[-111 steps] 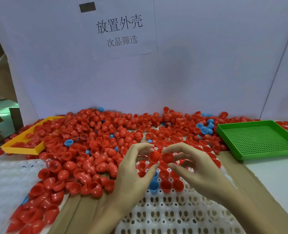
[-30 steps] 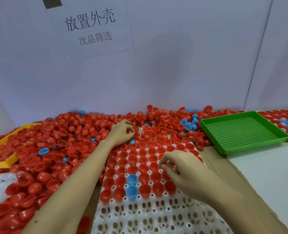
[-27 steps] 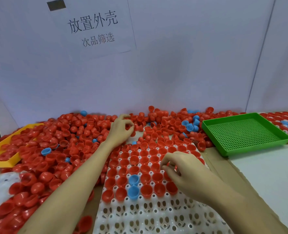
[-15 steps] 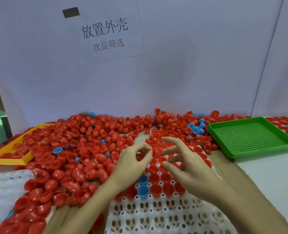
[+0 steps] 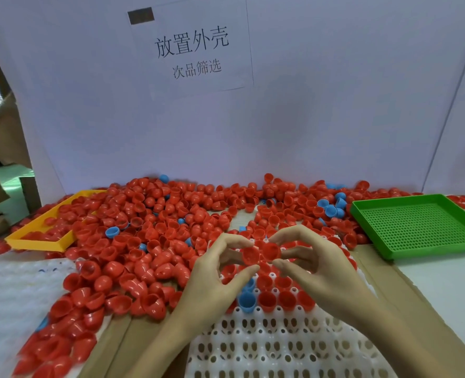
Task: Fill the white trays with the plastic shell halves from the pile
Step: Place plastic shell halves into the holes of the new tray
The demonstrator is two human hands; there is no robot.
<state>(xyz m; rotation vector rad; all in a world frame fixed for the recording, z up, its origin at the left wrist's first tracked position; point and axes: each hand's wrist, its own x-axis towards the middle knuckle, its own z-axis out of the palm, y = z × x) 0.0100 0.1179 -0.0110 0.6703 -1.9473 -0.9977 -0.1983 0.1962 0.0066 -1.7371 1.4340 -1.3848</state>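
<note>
Several rows at the far end of the white tray [image 5: 280, 347] are sitting filled — its near rows are gaping empty. Both hands are pinching red shells mid-frame: left hand [image 5: 220, 271] holding one shell [image 5: 250, 256], right hand [image 5: 316, 260] another [image 5: 271, 250]. Most of the pile [image 5: 149, 227] is waiting, spreading left and behind.

Left hand [image 5: 212, 282] and right hand [image 5: 318, 268] side by side above perforated tray [image 5: 280, 345], fingertips meeting on two shell halves [image 5: 261, 253]. Filled tray rows [image 5: 283, 297] directly under hands. Shell pile [image 5: 149, 236] left of and beyond hands. Mesh tray [image 5: 422, 225] far right of right hand. Frame tray [image 5: 43, 227] far left, beyond left hand. Backboard sign [image 5: 193, 47] behind everything
</note>
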